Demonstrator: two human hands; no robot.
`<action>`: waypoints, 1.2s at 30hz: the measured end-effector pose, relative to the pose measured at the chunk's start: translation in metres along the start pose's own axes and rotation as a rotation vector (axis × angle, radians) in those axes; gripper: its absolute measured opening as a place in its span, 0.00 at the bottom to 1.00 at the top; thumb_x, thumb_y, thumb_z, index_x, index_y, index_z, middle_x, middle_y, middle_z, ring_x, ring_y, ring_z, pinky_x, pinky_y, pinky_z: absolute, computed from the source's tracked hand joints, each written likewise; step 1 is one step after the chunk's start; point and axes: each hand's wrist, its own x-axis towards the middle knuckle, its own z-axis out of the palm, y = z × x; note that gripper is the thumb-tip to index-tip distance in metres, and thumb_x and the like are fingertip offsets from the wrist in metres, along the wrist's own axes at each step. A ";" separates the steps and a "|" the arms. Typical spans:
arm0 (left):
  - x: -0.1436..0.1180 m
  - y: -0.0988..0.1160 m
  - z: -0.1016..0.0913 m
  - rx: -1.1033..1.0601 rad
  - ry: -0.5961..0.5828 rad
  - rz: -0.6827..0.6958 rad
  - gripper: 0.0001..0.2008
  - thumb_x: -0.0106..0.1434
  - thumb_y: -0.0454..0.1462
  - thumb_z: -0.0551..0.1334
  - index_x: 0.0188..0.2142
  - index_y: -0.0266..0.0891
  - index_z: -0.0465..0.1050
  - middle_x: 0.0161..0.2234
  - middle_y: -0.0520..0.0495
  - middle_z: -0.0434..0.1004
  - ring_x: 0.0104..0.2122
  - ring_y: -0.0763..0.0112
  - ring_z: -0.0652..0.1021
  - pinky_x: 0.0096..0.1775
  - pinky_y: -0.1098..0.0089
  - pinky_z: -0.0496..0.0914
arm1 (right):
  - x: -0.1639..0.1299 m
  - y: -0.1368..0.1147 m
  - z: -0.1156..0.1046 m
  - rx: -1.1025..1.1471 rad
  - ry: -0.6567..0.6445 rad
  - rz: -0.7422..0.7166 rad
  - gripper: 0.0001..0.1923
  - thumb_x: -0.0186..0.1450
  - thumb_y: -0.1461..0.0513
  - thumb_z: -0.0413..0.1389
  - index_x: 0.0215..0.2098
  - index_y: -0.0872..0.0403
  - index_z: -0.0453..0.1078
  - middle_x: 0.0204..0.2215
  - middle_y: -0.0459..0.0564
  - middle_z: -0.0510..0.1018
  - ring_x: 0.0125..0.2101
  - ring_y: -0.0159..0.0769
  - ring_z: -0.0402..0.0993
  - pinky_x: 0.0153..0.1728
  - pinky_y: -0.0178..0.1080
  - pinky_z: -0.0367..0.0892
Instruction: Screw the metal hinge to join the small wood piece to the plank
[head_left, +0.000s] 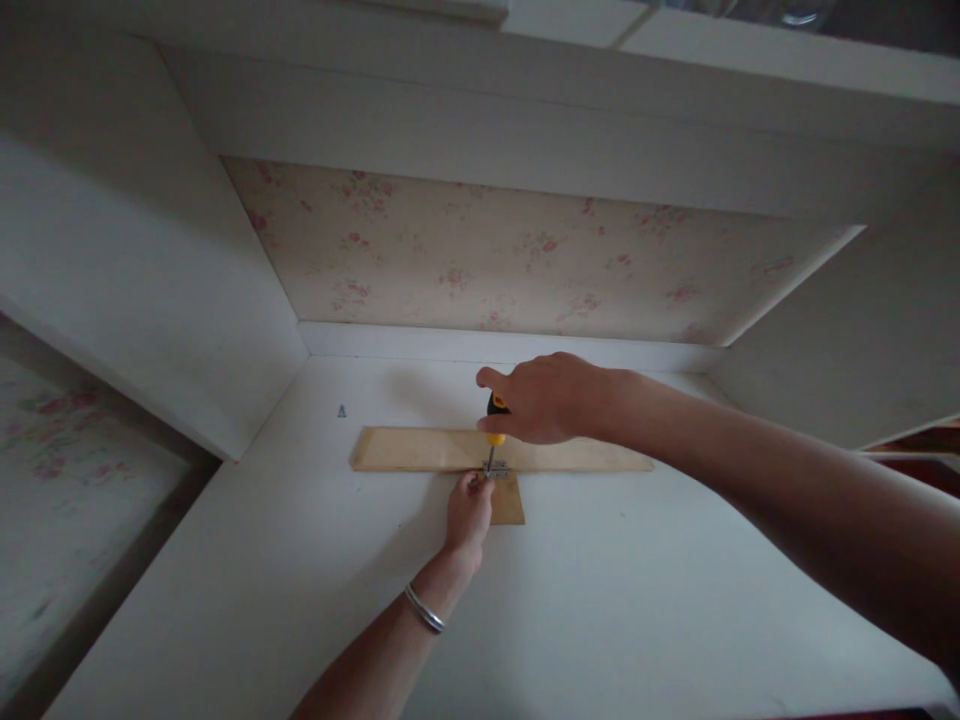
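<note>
Right hand (551,398) grips, mostly hides one screwdriver (495,432); left hand (469,510) pinches one bracket (496,470) on two boards (420,450).

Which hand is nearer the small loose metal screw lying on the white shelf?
Left. The left hand is lower right of the small metal screw; the right hand, gripping the yellow-handled screwdriver, is farther right.

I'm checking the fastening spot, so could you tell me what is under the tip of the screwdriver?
Under the screwdriver sits a small metal bracket where the long wooden strip meets the short wooden piece. The left hand touches it; the right hand hides the handle. Any screw is too small to see.
</note>
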 end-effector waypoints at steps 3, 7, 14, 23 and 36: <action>-0.001 0.001 0.000 -0.003 0.013 -0.003 0.10 0.55 0.41 0.57 0.33 0.36 0.70 0.26 0.50 0.70 0.26 0.72 0.67 0.27 0.73 0.58 | -0.001 0.002 0.000 0.025 -0.042 -0.044 0.25 0.61 0.49 0.48 0.53 0.52 0.61 0.37 0.58 0.75 0.34 0.50 0.73 0.27 0.43 0.63; -0.002 0.002 0.000 -0.022 0.014 0.010 0.10 0.55 0.40 0.58 0.33 0.36 0.71 0.28 0.49 0.73 0.28 0.71 0.69 0.29 0.73 0.59 | 0.002 0.005 0.001 -0.037 -0.005 -0.008 0.26 0.62 0.46 0.44 0.46 0.55 0.66 0.34 0.61 0.75 0.35 0.54 0.73 0.28 0.45 0.63; -0.001 0.004 0.000 0.002 0.010 -0.001 0.10 0.55 0.41 0.57 0.33 0.36 0.70 0.29 0.48 0.73 0.27 0.71 0.69 0.28 0.72 0.59 | 0.006 0.007 0.005 -0.019 -0.025 0.015 0.26 0.62 0.45 0.44 0.47 0.53 0.65 0.35 0.61 0.75 0.36 0.52 0.72 0.29 0.45 0.63; -0.002 0.003 0.000 -0.003 0.009 0.006 0.09 0.55 0.40 0.57 0.32 0.36 0.70 0.27 0.50 0.71 0.26 0.72 0.67 0.27 0.73 0.57 | 0.008 0.011 0.004 -0.011 -0.028 0.014 0.29 0.61 0.43 0.43 0.46 0.54 0.67 0.36 0.62 0.74 0.36 0.52 0.72 0.29 0.44 0.62; -0.003 0.001 0.000 -0.056 0.005 0.015 0.10 0.55 0.40 0.58 0.33 0.36 0.71 0.28 0.49 0.72 0.27 0.72 0.68 0.28 0.73 0.59 | 0.009 0.018 0.001 0.040 -0.084 -0.048 0.30 0.58 0.44 0.48 0.53 0.51 0.64 0.37 0.58 0.75 0.32 0.46 0.72 0.25 0.40 0.60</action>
